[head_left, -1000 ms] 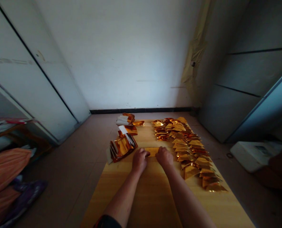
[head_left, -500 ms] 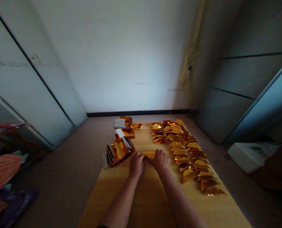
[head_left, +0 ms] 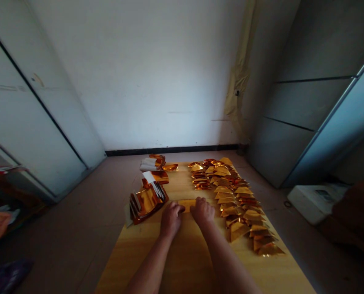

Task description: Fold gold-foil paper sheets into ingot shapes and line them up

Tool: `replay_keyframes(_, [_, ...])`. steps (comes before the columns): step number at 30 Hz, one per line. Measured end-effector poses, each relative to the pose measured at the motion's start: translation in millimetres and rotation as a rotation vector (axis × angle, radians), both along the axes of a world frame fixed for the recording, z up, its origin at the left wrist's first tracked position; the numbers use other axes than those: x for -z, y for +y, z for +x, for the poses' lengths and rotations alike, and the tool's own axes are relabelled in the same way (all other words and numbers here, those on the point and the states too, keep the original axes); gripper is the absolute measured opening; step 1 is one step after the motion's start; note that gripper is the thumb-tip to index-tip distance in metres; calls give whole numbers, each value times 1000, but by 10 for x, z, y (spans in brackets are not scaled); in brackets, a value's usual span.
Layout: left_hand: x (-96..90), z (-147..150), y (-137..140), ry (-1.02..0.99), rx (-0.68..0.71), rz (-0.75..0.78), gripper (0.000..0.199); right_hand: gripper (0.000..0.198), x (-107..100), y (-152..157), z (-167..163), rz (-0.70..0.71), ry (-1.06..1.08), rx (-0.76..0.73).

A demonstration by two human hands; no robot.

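A strip of gold foil paper (head_left: 187, 205) lies across the wooden table between my two hands. My left hand (head_left: 171, 217) is closed on its left end, fingers curled in. At the other end my right hand (head_left: 203, 211) grips the paper with bent fingers, the thumb toward the middle. Left of my hands sits a stack of gold foil sheets (head_left: 148, 200) with pale backs showing. To the right, rows of folded gold paper pieces (head_left: 227, 198) overlap along the table's side.
The wooden table (head_left: 188, 261) extends toward me. Smaller foil bundles (head_left: 153, 162) stand at its far left corner. A grey refrigerator (head_left: 304, 98) and a white box (head_left: 310, 202) are at the right, a cabinet (head_left: 47, 106) at the left, and a wall (head_left: 157, 73) ahead.
My hands have moved apart along the gold paper, and more of its middle shows between them. The whole view has shifted slightly.
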State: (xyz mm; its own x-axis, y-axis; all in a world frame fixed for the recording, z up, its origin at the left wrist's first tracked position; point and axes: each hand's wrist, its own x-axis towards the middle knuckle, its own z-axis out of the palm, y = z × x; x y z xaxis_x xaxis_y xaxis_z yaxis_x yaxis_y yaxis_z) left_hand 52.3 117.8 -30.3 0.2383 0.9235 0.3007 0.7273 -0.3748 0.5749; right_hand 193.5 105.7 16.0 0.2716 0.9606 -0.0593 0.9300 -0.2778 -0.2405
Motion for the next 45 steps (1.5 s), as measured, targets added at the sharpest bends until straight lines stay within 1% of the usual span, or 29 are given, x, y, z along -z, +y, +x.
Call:
replay_keyframes(4, [-19,4,-11,39,-6,7,27,35,-26,25,-121,24,-23,23])
replay_keyframes(8, [-12,-3,-9,30,1,10,24,33,-73,41,-113,-15,1,42])
replay_keyframes(11, [-9,-6,-7,1,0,16,26,29,-86,41,-63,-40,27,46])
replay_keyframes(14, [-6,-11,-3,-9,6,8,31,25,-61,42,-11,-36,22,26])
replay_keyframes(19, [-1,-23,5,12,9,-3,39,27,0,61,53,-41,20,-3])
replay_keyframes(23, [-10,-20,5,14,5,-1,39,30,4,59,69,-31,37,-7])
replay_keyframes(29, [-34,-8,6,-10,2,-35,37,27,-29,32,24,-16,37,8])
replay_keyframes(30, [-43,-6,4,-13,0,-37,36,29,-36,26,9,-9,36,10])
replay_keyframes(34, [-77,1,-7,14,-16,-30,29,54,-65,0,-59,8,22,9])
replay_keyframes(36, [-85,2,-8,26,-15,-19,26,57,-78,-10,-85,5,9,14])
replay_keyframes(41, [-64,-10,8,34,3,-24,26,55,-89,-13,-85,-10,24,10])
replay_keyframes(45, [-35,-17,14,23,8,-21,29,43,-75,-15,-9,-24,51,-3])
